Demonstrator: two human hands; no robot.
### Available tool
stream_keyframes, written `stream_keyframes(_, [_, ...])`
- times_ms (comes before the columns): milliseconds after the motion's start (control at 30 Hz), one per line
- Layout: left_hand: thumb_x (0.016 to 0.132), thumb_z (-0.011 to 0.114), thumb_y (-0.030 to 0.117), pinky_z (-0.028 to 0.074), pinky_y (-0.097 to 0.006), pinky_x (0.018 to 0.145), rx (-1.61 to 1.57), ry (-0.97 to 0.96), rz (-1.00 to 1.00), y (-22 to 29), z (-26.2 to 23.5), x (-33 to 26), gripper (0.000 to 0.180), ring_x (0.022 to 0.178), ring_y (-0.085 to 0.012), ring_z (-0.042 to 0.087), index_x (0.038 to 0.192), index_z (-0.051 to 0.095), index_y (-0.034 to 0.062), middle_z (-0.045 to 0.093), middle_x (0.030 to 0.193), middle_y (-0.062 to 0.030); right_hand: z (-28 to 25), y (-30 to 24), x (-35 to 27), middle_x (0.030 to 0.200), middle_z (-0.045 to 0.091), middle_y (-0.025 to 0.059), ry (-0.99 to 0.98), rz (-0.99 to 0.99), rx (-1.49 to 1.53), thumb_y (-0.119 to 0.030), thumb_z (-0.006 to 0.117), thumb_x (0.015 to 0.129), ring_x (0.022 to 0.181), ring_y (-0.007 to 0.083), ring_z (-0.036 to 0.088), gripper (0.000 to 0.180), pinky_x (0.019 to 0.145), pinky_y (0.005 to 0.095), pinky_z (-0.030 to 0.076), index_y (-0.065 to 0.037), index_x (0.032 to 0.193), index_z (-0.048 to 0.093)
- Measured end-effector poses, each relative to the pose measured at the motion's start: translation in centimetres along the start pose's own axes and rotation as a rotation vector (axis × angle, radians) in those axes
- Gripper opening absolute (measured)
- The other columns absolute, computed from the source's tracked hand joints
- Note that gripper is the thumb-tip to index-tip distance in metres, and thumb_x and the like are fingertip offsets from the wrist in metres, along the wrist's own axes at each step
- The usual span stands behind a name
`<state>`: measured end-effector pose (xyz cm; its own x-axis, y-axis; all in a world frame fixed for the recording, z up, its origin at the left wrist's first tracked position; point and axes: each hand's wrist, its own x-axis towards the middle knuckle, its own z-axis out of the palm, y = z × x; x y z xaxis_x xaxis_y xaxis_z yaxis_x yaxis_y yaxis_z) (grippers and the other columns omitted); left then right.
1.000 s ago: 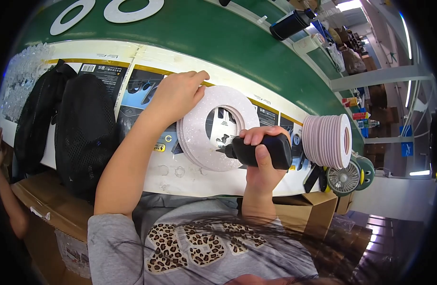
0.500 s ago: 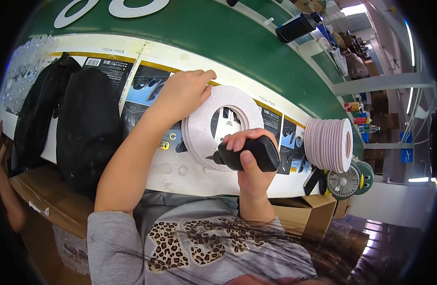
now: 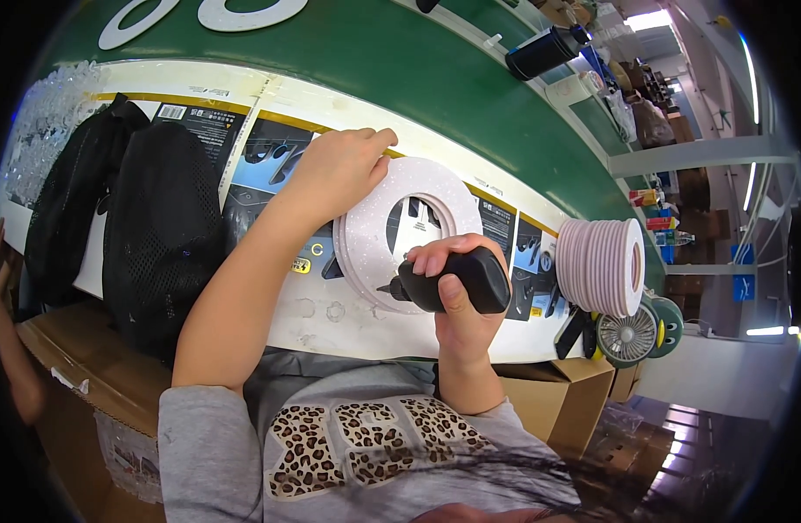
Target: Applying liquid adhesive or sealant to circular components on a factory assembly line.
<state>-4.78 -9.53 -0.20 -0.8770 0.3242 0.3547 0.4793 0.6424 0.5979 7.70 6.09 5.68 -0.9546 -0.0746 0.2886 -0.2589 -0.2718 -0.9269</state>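
Observation:
A small stack of flat, pale rings (image 3: 370,228) with white specks lies on the work surface in front of me. My left hand (image 3: 344,170) curls over the far left edge of the stack, thumb and fingers closed at the rim. In my right hand (image 3: 467,318) is a black squeeze bottle (image 3: 470,281), tipped on its side. Its narrow nozzle points left, over the near part of the top ring. Through the ring's hole part of the printed sheet beneath shows. Whether anything leaves the nozzle cannot be made out.
To the right stands a taller stack of similar rings (image 3: 597,266), beside a small fan (image 3: 629,336). Black mesh bags (image 3: 163,227) and clear plastic pieces (image 3: 47,131) lie left. Two white rings (image 3: 248,17) rest on the green table (image 3: 374,65). Cardboard boxes (image 3: 549,401) stand below.

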Motion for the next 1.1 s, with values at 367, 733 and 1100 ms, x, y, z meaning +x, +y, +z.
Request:
stream_keyframes(367, [0.085, 0.059, 0.015, 0.050, -0.041, 0.072, -0.001, 0.005, 0.009, 0.1, 0.0, 0.2, 0.019, 0.081, -0.0324, 0.064, 0.102, 0.060, 0.0058, 0.067, 0.091, -0.0137, 0.1, -0.5, 0.0, 0.086, 0.061, 0.0113, 0.023, -0.019, -0.006, -0.002, 0.069, 0.082, 0.085, 0.0222, 0.061, 0.030, 0.087, 0.0419, 0.049, 0.001, 0.106, 0.053])
stream_keyframes(733, [0.085, 0.059, 0.014, 0.049, -0.041, 0.070, -0.006, 0.082, 0.011, -0.6, 0.0, 0.0, 0.018, 0.079, -0.0318, 0.063, 0.102, 0.059, 0.0064, 0.066, 0.088, -0.0127, 1.5, -1.7, 1.8, 0.083, 0.060, 0.0117, 0.031, -0.145, 0.017, 0.004, 0.065, 0.079, 0.082, 0.0226, 0.061, 0.030, 0.084, 0.0433, 0.051, 0.002, 0.105, 0.051])
stream_keyframes(1100, [0.085, 0.058, 0.014, 0.050, -0.041, 0.070, -0.025, 0.081, -0.030, -1.1, 0.1, 0.3, 0.020, 0.080, -0.0319, 0.063, 0.103, 0.059, 0.0067, 0.066, 0.090, -0.0129, 2.5, 1.7, 3.5, 0.090, 0.062, 0.0116, 0.007, -0.030, -0.016, -0.004, 0.066, 0.085, 0.088, 0.0189, 0.060, 0.029, 0.085, 0.0319, 0.048, 0.003, 0.110, 0.052])
